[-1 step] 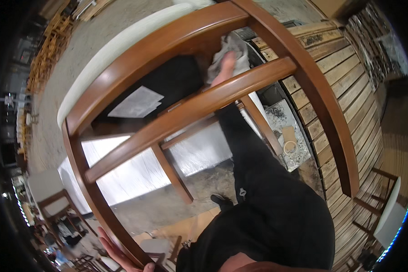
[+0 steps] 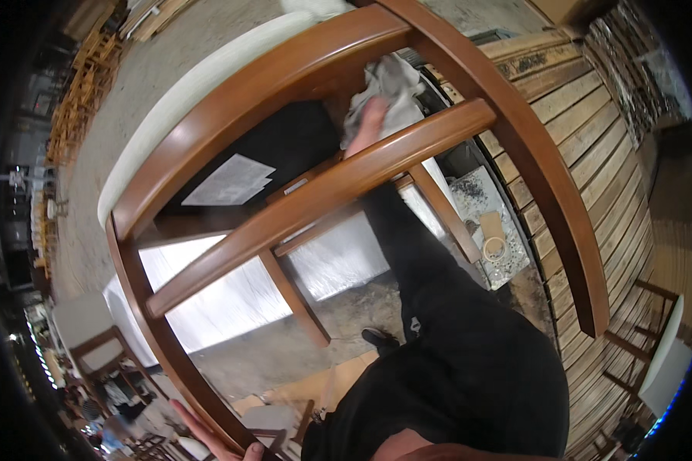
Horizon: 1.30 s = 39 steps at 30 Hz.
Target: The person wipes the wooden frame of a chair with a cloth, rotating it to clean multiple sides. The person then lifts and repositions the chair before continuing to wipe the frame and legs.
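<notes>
A brown wooden chair (image 2: 323,184) lies tipped before me, its pale seat edge (image 2: 200,77) at the far left and its black underside (image 2: 300,138) showing with white paper sheets (image 2: 231,180) on it. My left hand (image 2: 211,439) holds the near end of the left chair leg, thumb on one side and fingers on the other. My right arm reaches beneath the crossrail. Beyond that rail my right hand (image 2: 367,127), slightly blurred and partly hidden, presses a grey cloth (image 2: 388,88) near the inner corner of the frame.
Under the chair is a plastic-wrapped white surface (image 2: 231,307) with wooden legs. Wooden slats (image 2: 592,169) run along the right, beside a speckled board (image 2: 477,207) bearing a tape roll (image 2: 494,248). Other chairs stand at lower left (image 2: 92,330) and right (image 2: 661,361).
My right hand and the cloth have moved slightly left and nearer to me. The chair has shifted a little in the view; my left hand keeps its hold on the leg.
</notes>
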Available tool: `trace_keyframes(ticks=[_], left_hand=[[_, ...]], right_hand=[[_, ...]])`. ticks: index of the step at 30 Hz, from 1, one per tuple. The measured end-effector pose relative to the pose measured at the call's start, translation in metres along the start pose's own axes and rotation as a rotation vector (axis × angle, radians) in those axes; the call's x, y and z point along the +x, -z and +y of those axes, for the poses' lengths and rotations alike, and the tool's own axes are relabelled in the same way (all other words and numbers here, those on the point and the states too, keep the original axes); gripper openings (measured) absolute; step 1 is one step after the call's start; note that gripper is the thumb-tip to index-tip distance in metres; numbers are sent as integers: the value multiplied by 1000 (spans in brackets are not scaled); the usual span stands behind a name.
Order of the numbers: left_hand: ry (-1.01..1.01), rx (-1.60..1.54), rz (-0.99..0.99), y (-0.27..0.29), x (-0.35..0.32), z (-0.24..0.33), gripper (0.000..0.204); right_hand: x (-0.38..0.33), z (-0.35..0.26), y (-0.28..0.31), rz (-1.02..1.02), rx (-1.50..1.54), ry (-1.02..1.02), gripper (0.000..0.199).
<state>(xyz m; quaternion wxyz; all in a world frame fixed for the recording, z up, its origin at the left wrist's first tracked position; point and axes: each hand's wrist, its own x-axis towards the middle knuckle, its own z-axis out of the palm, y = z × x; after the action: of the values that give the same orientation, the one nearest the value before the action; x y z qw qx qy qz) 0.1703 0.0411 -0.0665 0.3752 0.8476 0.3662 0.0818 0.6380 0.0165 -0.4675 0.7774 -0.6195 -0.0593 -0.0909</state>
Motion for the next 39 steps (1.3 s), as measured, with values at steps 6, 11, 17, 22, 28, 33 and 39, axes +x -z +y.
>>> trace_keyframes(ticks=[6,11,17,22,28,33,39], left_hand=[[231,-381,-36,10,-22,-22,74],[203,-336,-52,5,-24,-30,72],[278,-540,18,-10,-13,-16,96],[136,-621,58,-7,-26,-33,94],[-13,-878,-196,3,-23,-117,63],[118,-863,-5,-39,-44,-222,65],[468,-1678,-116,-102,-74,-258,42]], right_hand=[[-12,9,42,-192,-343,-202,38],[27,-36,120,-536,-818,221,45],[-90,-59,135,-475,-1240,286,30],[-231,-65,27,-764,-1072,199,29],[-352,-175,-71,-997,-321,-528,43],[-443,-254,-20,-910,425,-1338,57],[-353,-312,41,-1368,26,-1172,43]])
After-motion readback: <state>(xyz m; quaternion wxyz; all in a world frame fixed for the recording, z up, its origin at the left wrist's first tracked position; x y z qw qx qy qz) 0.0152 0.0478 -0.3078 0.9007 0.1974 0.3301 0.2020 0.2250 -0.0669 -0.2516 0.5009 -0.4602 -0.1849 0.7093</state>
